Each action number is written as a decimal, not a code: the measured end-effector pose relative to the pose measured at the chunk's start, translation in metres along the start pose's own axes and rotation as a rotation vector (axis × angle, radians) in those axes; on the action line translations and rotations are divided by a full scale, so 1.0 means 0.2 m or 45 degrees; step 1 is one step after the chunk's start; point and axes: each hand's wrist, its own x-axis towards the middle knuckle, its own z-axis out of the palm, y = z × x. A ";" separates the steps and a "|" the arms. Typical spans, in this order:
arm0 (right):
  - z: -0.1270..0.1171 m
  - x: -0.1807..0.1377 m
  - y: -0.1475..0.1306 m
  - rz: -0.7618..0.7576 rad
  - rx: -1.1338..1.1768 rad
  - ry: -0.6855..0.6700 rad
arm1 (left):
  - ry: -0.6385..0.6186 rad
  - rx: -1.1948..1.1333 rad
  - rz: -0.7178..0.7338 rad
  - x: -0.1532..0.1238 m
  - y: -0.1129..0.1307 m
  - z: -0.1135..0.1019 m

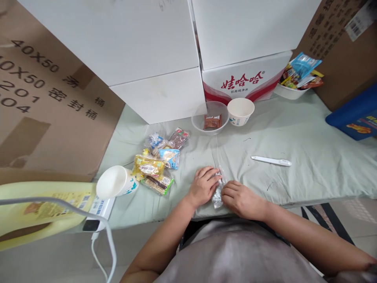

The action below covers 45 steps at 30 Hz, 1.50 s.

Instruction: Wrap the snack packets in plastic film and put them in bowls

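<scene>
Clear, crinkled plastic makes up the wrapper, which lies on the pale green sheet near its front edge, between the two hands. The left hand rests palm down, its fingers bent and side by side, their tips touching the wrapper's upper part. The right hand has its fingers curled against the wrapper's right side; I cannot tell whether either hand pinches it. To the left lie wrapped snacks in a loose heap, with a paper cup beyond, beside a yellow jug. A slim white tool lies to the right. Farther back, a clear bowl holds brown packets, just beside another paper cup. White boxes stand behind.
</scene>
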 end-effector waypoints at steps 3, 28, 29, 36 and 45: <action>-0.03 0.00 -0.01 0.035 0.063 -0.082 | 0.002 -0.021 -0.010 0.00 -0.01 0.00; 0.06 0.35 0.17 0.909 -0.229 -0.143 | 0.406 -0.018 -0.327 0.00 -0.07 0.06; 0.05 0.34 0.20 0.951 -0.248 -0.105 | 0.406 0.019 -0.342 0.00 -0.07 0.06; 0.00 0.23 0.24 0.614 -0.233 0.236 | 0.403 0.038 -0.350 0.01 -0.06 0.06; -0.07 0.21 0.34 0.235 -0.049 0.155 | 0.479 -0.069 -0.364 -0.01 -0.07 0.06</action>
